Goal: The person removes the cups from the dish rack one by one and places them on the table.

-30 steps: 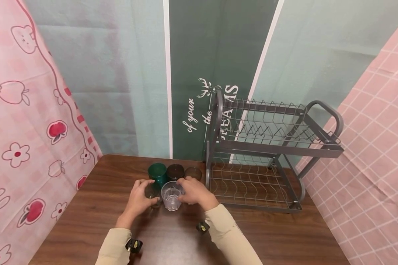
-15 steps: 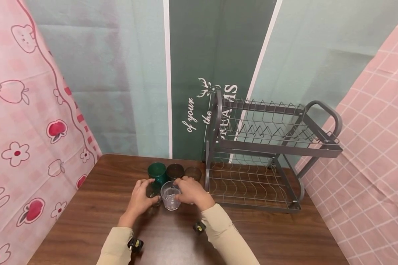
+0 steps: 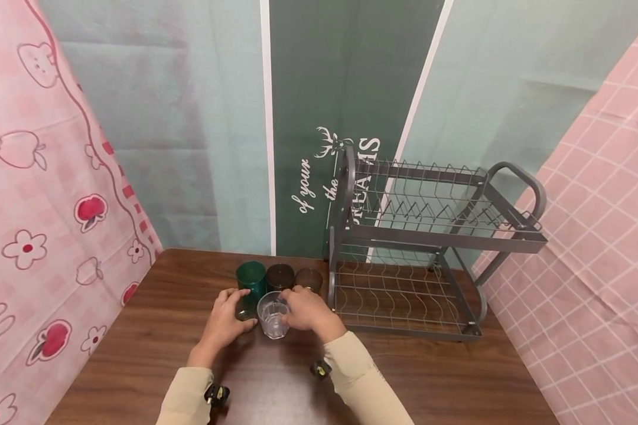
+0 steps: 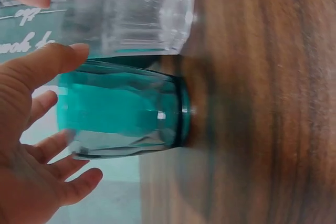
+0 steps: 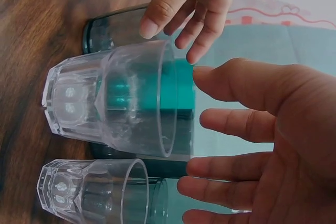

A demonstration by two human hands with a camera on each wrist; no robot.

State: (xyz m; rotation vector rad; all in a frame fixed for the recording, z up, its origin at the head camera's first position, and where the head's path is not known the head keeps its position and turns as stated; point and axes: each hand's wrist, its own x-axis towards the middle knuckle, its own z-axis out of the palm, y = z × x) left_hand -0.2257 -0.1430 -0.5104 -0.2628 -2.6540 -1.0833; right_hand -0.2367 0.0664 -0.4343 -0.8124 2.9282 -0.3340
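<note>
Several drinking glasses stand upright in a close group on the table. My left hand (image 3: pixel 225 321) is at the rim of a smoky glass (image 3: pixel 246 310), thumb on one side and spread fingers on the other in the left wrist view. A clear faceted glass (image 3: pixel 273 321) stands beside it. My right hand (image 3: pixel 308 310) is at the clear glass, its fingers loosely spread just beyond the rim in the right wrist view. Behind are a green glass (image 3: pixel 251 275), a dark brown glass (image 3: pixel 280 276) and a lighter brown glass (image 3: pixel 309 278). Another clear glass (image 5: pixel 94 190) shows in the right wrist view.
A grey two-tier dish rack (image 3: pixel 414 239) stands on the wooden table (image 3: pixel 276 383) to the right of the glasses. Green-grey curtain (image 3: pixel 234 147) hangs along the back edge, with pink cloths (image 3: pixel 32 206) at the sides.
Both hands stay almost still around the glasses. My right hand has shifted very slightly to the left; the glasses stand where they were.
</note>
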